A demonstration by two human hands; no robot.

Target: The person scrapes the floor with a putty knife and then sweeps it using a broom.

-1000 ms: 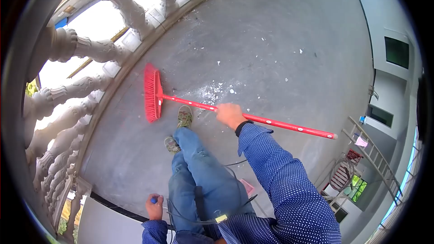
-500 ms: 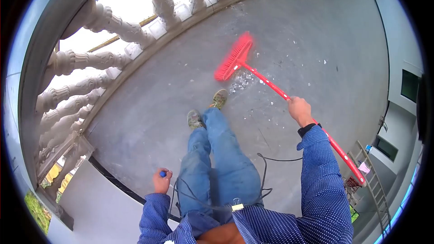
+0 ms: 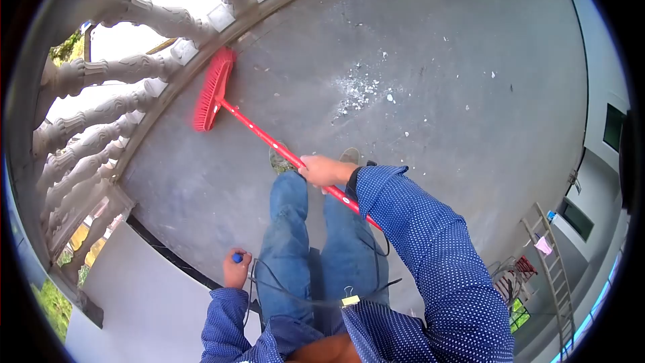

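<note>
My right hand (image 3: 324, 171) is wrapped round the red handle of a broom (image 3: 262, 136), in front of my legs. The broom's red bristled head (image 3: 215, 89) lies by the foot of the balustrade, its bristles slightly blurred. White debris (image 3: 363, 91) is scattered on the grey floor to the right of the broom head. Down at the lower left, my left hand (image 3: 236, 269) is closed round a small blue object (image 3: 238, 257). A dark cable (image 3: 269, 282) hangs beside that hand and crosses my lap.
A curved row of white balusters (image 3: 101, 74) runs along the left on a low kerb. My shoes (image 3: 281, 160) stand beneath the broom handle. A ladder (image 3: 554, 265) leans at the right, near a red chair (image 3: 525, 267). A pale ledge (image 3: 148, 296) fills the lower left.
From beside the debris, the broom head has swung left to the balustrade. My right hand has moved left with the handle. My left hand still holds the blue object.
</note>
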